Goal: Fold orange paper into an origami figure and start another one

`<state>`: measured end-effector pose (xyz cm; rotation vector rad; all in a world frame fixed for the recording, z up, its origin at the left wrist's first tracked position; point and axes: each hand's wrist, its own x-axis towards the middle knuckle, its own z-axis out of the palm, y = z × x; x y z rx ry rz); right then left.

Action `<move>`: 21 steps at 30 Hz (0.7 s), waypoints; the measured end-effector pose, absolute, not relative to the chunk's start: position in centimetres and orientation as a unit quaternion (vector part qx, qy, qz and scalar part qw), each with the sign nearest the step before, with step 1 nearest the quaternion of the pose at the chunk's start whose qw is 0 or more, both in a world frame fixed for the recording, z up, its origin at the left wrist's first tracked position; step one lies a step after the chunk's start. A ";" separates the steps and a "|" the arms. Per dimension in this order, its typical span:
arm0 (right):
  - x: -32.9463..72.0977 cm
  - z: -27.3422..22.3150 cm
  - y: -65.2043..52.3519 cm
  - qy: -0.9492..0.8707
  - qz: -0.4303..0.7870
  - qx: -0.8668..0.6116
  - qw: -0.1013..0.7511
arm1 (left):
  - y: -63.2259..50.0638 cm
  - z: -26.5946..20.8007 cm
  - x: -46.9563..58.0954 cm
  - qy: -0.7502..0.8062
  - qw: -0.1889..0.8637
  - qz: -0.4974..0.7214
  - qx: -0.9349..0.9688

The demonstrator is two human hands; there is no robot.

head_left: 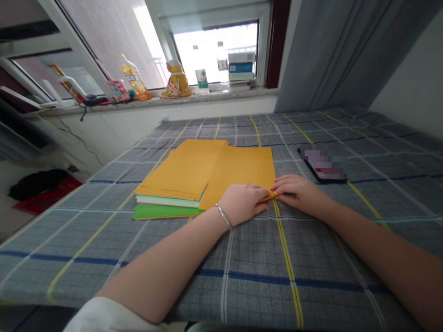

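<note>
A sheet of orange paper (pixel 242 163) lies flat on the checked cloth, its near right corner turned up into a narrow fold. My left hand (pixel 242 201), with a silver bangle at the wrist, rests over the sheet's near edge, and its fingers close on that fold. From the other side, my right hand (pixel 296 190) pinches the same corner between thumb and fingers. The fingertips of both hands almost meet there. Left of the sheet, and partly under it, is a stack of coloured paper (pixel 183 161), orange on top with white, pink and green edges showing.
A phone (pixel 323 165) lies on the checked cloth (pixel 256 249) beyond my right hand. Along the windowsill stand a yellow-labelled bottle (pixel 133 76), a yellow figure-shaped item (pixel 178 78), a white-and-green tube (pixel 201 79) and stacked boxes (pixel 241 68). A grey curtain (pixel 318 55) hangs at the right.
</note>
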<state>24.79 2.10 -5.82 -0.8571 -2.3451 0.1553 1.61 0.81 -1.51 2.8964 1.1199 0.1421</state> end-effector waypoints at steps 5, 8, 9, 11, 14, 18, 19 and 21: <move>26.2 -5.3 1.9 -0.882 0.087 -0.367 0.283 | 2.5 -0.2 -1.7 0.324 0.064 0.018 0.944; 27.3 -4.8 1.5 -0.870 0.092 -0.402 0.271 | 3.7 0.4 -3.7 0.320 0.130 0.004 0.939; 27.7 -4.6 1.4 -0.864 0.096 -0.418 0.264 | 4.0 0.5 -4.2 0.336 0.156 0.011 0.929; 28.3 -4.4 1.3 -0.849 0.116 -0.451 0.249 | 4.5 0.4 -4.9 0.385 0.201 0.032 0.900; 28.6 -4.2 1.3 -0.830 0.167 -0.479 0.233 | 5.1 -0.1 -5.4 0.442 0.249 0.053 0.860; 28.5 -3.9 1.4 -0.803 0.212 -0.502 0.240 | 5.6 -0.7 -5.8 0.483 0.273 0.098 0.826; 28.5 -3.8 1.4 -0.794 0.219 -0.511 0.244 | 5.8 -0.8 -5.9 0.488 0.285 0.108 0.818; 28.5 -3.6 1.3 -0.772 0.238 -0.528 0.261 | 6.1 -0.9 -6.1 0.489 0.324 0.124 0.800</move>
